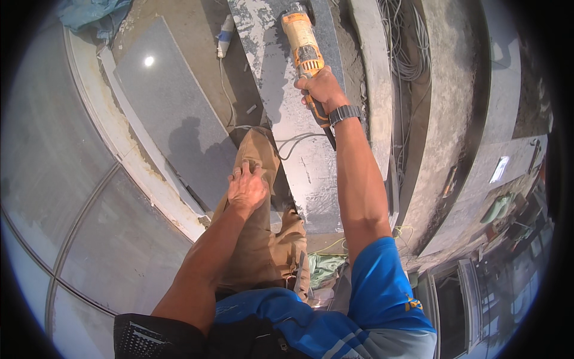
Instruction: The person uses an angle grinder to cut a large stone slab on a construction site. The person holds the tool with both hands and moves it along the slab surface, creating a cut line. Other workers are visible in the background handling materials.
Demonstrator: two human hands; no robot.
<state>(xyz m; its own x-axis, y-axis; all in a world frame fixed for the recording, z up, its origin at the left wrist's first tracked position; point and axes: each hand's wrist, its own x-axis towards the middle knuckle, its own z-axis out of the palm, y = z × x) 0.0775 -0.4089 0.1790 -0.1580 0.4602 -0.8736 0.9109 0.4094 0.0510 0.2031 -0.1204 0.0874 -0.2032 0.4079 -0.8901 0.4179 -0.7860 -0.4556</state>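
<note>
Grinder (pixel 304 45): orange and grey, at the end of the person's outstretched right arm, over the white-smeared slab (pixel 317 191); I can't tell whether its head touches the stone.
Right hand (pixel 326 90): wrapped around the rear handle, with a dark watch (pixel 345 113) at the wrist.
Left hand (pixel 248 188): holding no tool, fingers loosely bent, resting on the tan trouser leg (pixel 263 155).
Weight and feel: hard-bodied and probably hefty for one straight arm, likely pulling down at the front.
Best hold: the rear handle, I'd judge, with a second palm on the body, well back from the head.
Cord (pixel 330 139): looks bendy, trailing from the handle toward the leg, easy to snag.
Slab: likely heavy, stiff and brittle at its edges; dust might make it slippery.
Plug (pixel 225 36): white and blue, on the ground left of the slab.
Hard to make out: the disc, dark near the upper rim; the switch, which I can't find; the slab's far end, cut off.
</note>
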